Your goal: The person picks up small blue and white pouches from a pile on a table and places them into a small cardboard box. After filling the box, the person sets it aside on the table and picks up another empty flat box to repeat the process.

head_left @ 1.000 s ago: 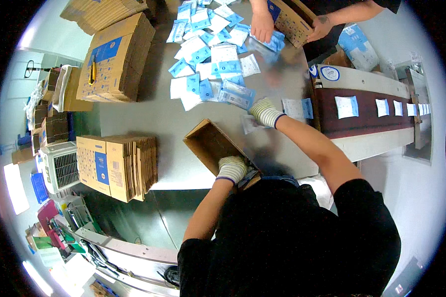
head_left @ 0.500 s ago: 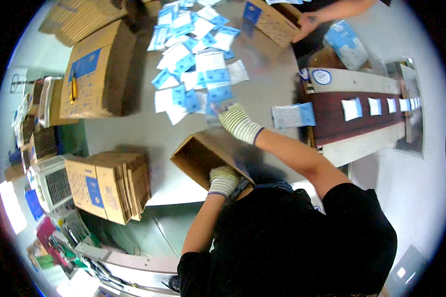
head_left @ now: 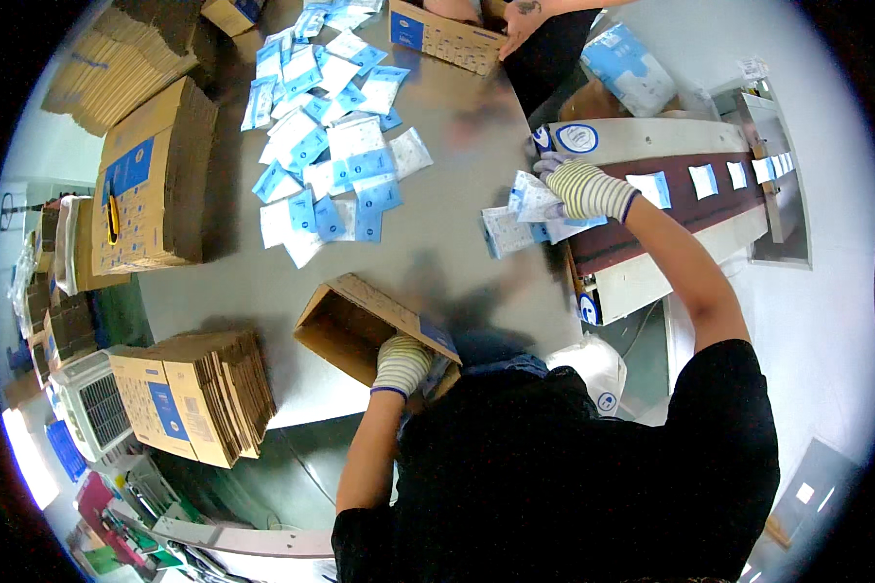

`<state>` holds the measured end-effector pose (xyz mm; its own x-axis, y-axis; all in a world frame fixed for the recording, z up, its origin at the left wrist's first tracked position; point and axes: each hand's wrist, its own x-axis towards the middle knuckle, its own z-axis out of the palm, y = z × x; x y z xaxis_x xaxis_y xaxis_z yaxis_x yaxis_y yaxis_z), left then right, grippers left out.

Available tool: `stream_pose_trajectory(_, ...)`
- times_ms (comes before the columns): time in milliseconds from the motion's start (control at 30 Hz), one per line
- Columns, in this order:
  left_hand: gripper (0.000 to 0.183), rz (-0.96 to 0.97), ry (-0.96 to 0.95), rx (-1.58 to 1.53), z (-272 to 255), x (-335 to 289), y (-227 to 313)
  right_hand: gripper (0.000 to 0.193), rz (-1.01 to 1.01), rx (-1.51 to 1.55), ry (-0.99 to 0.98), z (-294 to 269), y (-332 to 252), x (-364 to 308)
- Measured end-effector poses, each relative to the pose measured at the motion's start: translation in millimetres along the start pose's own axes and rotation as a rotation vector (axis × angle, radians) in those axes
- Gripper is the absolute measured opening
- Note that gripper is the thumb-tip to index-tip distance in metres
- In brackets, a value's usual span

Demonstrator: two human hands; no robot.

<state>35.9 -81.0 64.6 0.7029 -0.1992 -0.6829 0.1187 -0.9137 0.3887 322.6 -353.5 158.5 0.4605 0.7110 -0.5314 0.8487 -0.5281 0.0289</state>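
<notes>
My right hand [head_left: 590,188], in a striped glove, is at the near end of the conveyor, closed on a small white and blue packet [head_left: 533,198]. Beneath it, another packet [head_left: 506,233] lies at the table's right edge. My left hand [head_left: 402,364], gloved alike, reaches into an open cardboard box [head_left: 345,325] tipped toward the left in front of me. The box wall hides its fingers, so their grip cannot be told. Beside that hand, a bit of packet [head_left: 437,374] shows inside the box.
A pile of packets [head_left: 345,146] covers the table's far middle. More packets [head_left: 703,181] sit in a row on the conveyor belt [head_left: 681,214]. Folded cartons [head_left: 190,394] and a large box [head_left: 146,185] with a yellow cutter stand left. Across the table, another person's hand [head_left: 525,29] holds a box.
My right hand has moved from the pile's near edge rightward to the conveyor end and taken hold of a packet. My left hand stays in the box. The whole view has shifted somewhat.
</notes>
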Motion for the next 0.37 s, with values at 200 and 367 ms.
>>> stream_pose_trajectory(200,0.035,-0.074,0.024,-0.023,6.4,0.2,2.6,0.066,-0.046,0.033,-0.202,25.1,-19.8,28.5)
stream_pose_trajectory(367,0.037,-0.065,0.094,-0.027,1.6,-6.6,7.6,0.073,0.237,0.372,-0.340,62.7,-50.0,48.5)
